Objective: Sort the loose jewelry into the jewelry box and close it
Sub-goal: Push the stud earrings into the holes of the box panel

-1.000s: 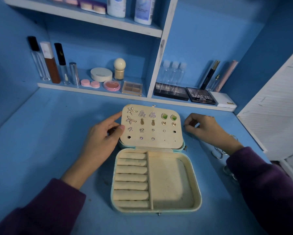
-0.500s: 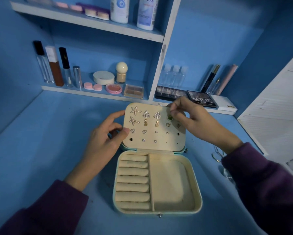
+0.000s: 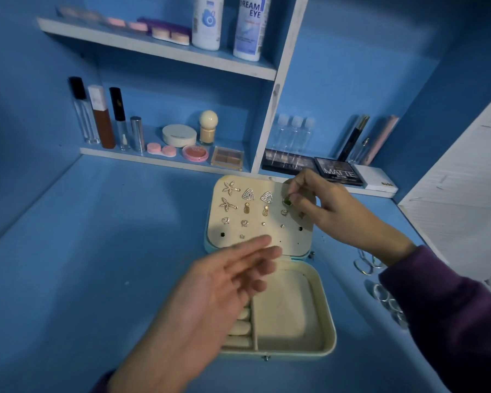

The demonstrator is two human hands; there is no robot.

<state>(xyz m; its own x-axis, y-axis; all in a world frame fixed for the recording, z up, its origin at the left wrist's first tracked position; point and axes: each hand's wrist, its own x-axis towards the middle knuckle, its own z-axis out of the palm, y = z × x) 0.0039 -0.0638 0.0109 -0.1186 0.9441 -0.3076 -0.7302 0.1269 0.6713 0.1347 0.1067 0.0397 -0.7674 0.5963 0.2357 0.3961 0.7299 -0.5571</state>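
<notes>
jewelry box (image 3: pixel 323 344) lay open on the blue table (image 3: pixel 96 251), near centre, base toward the person, lid (image 3: pixel 255 231) tipped back toward the shelves. the lid's cream panel carried earrings in rows: two starfish (image 3: pixel 230 188) at top left, two triangles (image 3: pixel 248 194) beside them, two pineapples (image 3: pixel 247 207) under those, small hearts and studs lower down. dark holes showed along the bottom row.

right hand (image 3: pixel 332 208) was at the panel's upper right corner. thumb and forefinger pinched a green earring (image 3: pixel 287 200); could not tell whether it was seated in the panel or just off it. other fingers loosely curled.

left hand (image 3: pixel 210 302) hovered over the base, well apart from the right hand. fingers straight, loosely spread, holding nothing. badly motion-blurred. it hid most of the ring rolls (image 3: pixel 238 327) on the base's left side, fingertips reaching over the hinge edge. contact with the box could not be judged.

open compartment (image 3: pixel 284 316) on the base's right side showed plain cream lining.

loose pieces on the table, right of the box: silver hoops (image 3: pixel 366 265) just beside the right wrist, and more silver rings (image 3: pixel 386 300) nearer the person, partly hidden by the purple sleeve (image 3: pixel 437 307).

behind: shelves of cosmetics, a palette (image 3: pixel 338 171) marked "matte", two tall white bottles (image 3: pixel 248 26) on the upper shelf.
</notes>
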